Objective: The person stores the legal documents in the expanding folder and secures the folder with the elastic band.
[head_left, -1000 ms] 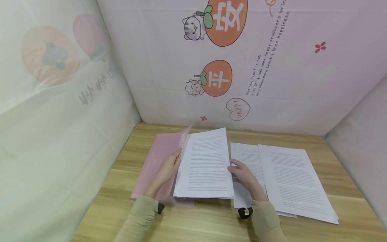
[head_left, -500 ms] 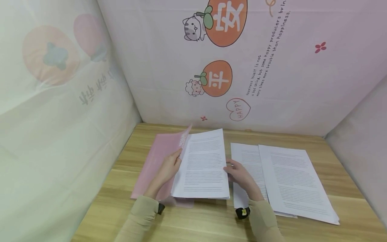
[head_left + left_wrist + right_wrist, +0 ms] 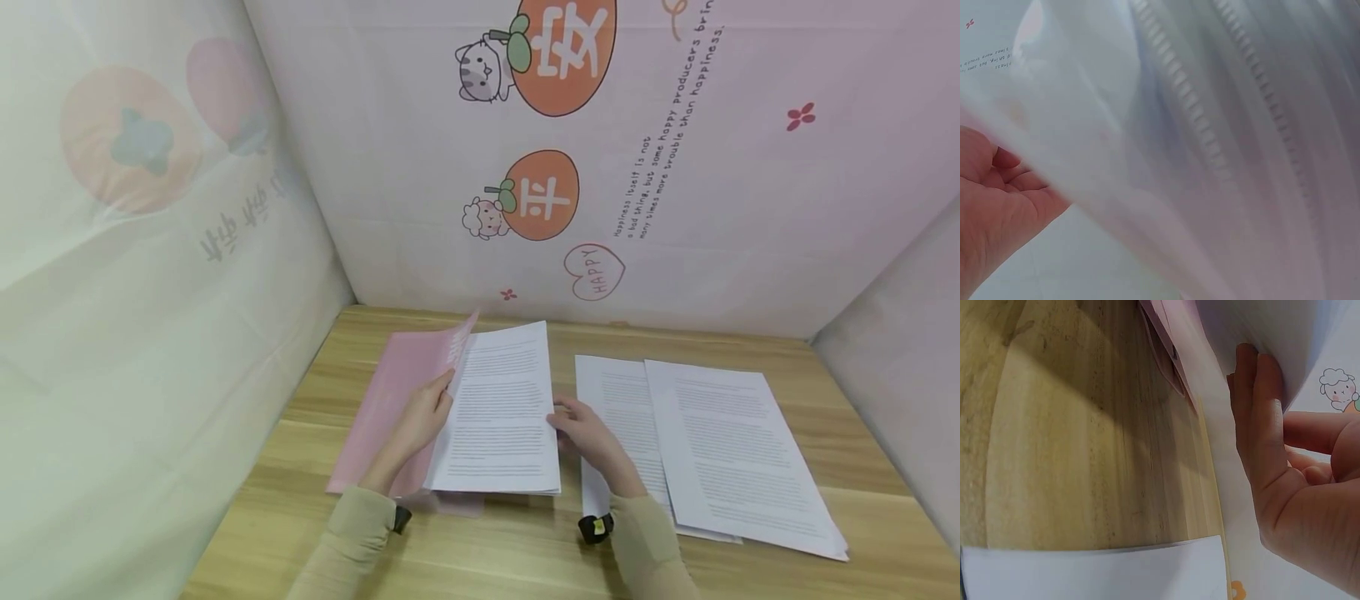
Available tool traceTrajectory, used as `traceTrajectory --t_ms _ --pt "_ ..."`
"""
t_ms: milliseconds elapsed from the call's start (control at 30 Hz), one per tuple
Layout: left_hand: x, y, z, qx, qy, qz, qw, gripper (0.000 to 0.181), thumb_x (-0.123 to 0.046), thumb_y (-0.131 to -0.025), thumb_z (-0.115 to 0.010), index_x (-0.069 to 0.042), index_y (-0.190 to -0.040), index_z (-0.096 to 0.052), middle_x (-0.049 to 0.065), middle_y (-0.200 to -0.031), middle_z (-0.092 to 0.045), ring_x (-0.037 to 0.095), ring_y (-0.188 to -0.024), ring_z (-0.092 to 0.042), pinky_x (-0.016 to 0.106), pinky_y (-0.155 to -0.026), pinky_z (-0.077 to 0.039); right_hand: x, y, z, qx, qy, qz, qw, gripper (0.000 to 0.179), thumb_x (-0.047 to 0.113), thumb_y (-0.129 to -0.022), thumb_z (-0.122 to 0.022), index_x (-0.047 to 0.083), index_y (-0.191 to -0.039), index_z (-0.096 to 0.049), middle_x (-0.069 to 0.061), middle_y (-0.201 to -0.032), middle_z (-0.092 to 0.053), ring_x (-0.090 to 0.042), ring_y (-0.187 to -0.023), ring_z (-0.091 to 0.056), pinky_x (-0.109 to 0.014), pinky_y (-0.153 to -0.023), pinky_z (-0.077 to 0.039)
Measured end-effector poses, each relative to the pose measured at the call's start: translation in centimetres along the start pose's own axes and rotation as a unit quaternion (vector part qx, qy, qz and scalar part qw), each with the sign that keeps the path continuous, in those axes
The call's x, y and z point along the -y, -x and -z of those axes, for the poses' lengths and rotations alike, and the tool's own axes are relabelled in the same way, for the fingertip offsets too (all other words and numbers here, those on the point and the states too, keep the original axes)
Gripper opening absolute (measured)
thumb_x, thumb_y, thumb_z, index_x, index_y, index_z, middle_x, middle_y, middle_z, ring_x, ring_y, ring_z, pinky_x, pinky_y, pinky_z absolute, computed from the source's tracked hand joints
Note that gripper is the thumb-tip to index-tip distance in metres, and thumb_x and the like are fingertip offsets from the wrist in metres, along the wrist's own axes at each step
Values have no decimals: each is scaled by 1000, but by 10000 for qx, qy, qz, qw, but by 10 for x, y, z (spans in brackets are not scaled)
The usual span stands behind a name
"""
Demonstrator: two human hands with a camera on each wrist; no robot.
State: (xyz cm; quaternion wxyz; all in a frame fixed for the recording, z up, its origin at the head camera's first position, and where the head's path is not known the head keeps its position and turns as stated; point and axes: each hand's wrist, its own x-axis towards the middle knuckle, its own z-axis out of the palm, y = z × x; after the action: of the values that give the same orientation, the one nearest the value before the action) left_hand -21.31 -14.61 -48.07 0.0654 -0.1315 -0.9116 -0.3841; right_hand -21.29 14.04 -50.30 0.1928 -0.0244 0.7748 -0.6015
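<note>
The stack of paper has slid closer to the pink folder since a second ago, and less of its blank left margin shows beside the folder's raised cover. The right hand, at the edge away from the folder, has moved towards it along with the stack. On that far side, a strip of table now shows between the stack and the nearer loose sheet, where their edges met in view before.

A cloth-walled desk booth, somewhat office-like; wood-grain tabletop; cartoon-printed cloth behind; pages of text, pink folder
</note>
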Motion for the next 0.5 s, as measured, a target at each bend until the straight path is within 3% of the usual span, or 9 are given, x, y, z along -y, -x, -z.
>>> traceTrajectory --t_ms 267,367,500 --pt "-1 0 0 24 31 -10 10000 48 -2 -95 -44 11 -140 -47 1 -69 -41 21 -76 -53 34 -77 -46 3 -1 -7 71 -16 15 10000 36 12 -101 -47 -1 -136 -48 -22 -114 -70 -14 -83 -64 -27 -70 -52" --pt "-1 -1 0 40 16 25 10000 47 -2 -95 -45 10 -141 -47 3 -69 -44 17 -73 -51 30 -70 -46 5 -1 -10 68 5 29 10000 35 11 -101 -47 -1 -133 -49 -21 -112 -70 -13 -81 -63 -25 -68 -50" --pt "0 0 0 47 15 38 10000 47 -2 -95 -44 10 -141 -48 13 -79 -57 16 -62 -43 28 -66 -45 5 -2 -12 150 -105 114 9998 33 8 -100 -47 -4 -131 -48 -24 -111 -70 -11 -78 -62 -24 -66 -49"
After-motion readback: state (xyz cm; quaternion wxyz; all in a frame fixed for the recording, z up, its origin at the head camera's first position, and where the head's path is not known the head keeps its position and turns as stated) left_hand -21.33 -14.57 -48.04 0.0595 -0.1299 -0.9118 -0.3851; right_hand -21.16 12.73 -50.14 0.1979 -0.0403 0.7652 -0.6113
